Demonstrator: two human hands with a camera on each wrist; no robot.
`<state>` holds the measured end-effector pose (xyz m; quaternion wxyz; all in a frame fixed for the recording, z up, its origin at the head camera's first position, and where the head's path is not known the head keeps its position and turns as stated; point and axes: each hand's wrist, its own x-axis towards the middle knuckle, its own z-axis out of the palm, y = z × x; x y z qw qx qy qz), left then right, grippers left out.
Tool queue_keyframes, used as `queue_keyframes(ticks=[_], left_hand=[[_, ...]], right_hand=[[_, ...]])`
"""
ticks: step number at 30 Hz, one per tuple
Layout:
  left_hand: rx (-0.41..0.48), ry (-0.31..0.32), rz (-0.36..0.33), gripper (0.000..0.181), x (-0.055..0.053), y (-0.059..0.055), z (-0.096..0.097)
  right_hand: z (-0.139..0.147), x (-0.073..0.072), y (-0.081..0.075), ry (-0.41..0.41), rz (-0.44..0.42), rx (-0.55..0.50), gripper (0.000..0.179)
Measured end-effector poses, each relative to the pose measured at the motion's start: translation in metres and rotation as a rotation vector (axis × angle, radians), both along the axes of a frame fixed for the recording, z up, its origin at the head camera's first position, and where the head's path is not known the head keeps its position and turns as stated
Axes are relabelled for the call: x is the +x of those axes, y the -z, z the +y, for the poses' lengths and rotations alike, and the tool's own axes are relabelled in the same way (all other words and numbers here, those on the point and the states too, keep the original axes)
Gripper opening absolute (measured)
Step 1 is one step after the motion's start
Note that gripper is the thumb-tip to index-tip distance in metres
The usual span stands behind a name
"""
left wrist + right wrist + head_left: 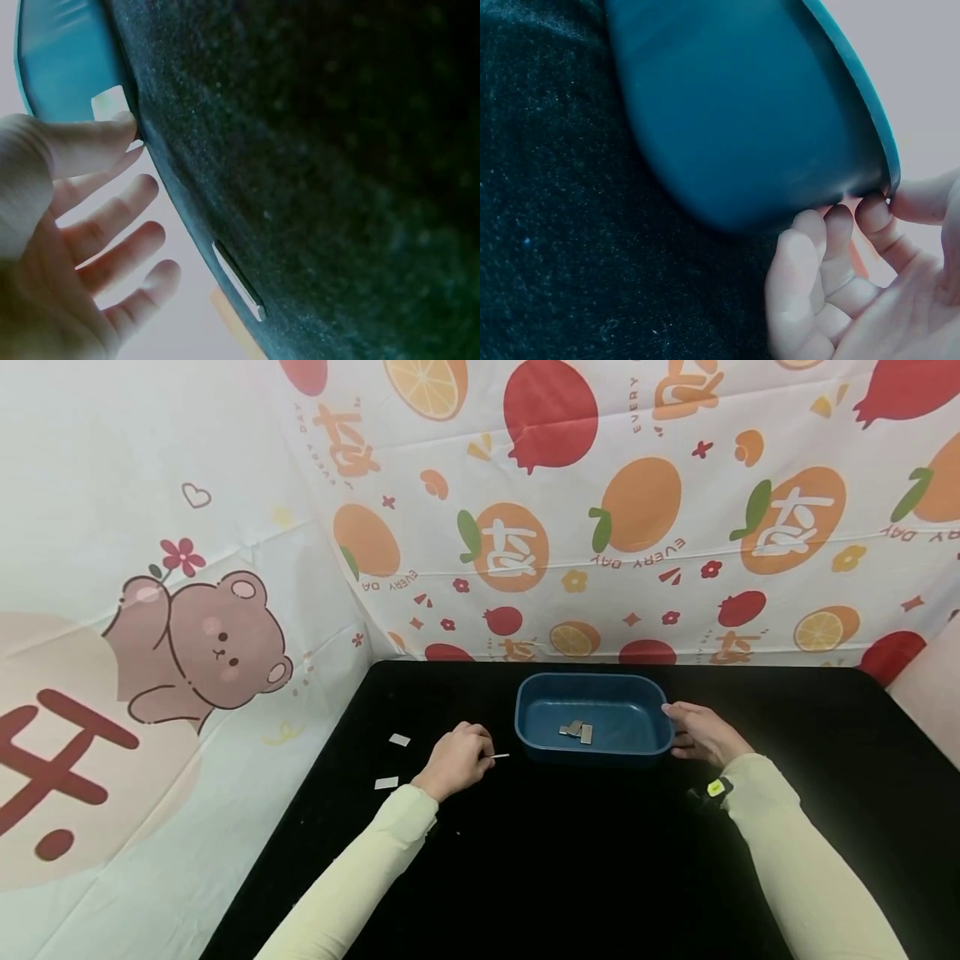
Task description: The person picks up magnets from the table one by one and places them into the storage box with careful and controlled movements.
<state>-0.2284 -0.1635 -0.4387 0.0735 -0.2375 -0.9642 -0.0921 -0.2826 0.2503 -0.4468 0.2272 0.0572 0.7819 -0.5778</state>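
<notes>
My left hand [459, 760] pinches a small flat pale rectangular piece [111, 103] between thumb and forefinger, just left of a blue plastic bin [600, 755]. In the left wrist view its other fingers are spread and loosely bent. At the bin's right end, my right hand [705, 735] holds the rim, thumb at the edge and fingertips against the outer wall. Several small silvery rectangular pieces [587, 734] lie together on the bin floor. Left of my left hand, one pale flat piece [400, 740] lies on the table, and a second flat piece [387, 782] is nearer me.
The table [570, 877] is covered in black cloth. Behind it hangs a white curtain [697, 568] printed with fruit, close to the bin's far side. A white sheet [225, 527] with a bear print borders the left edge.
</notes>
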Motion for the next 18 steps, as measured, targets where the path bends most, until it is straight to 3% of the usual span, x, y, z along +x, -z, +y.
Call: queue_keyframes(ticks=[9,18], left_hand=[[0.068,-0.025,-0.014,0.008,0.0010,-0.0055,-0.0037],[0.078,-0.044,-0.008,0.006,-0.0028,-0.0089,-0.0074]], right_hand=[[0.0022,0.0004,0.0019,-0.014,0.008,0.029,0.049],[0.0023,-0.0023,0.0020,-0.005,0.010,0.037,0.046]])
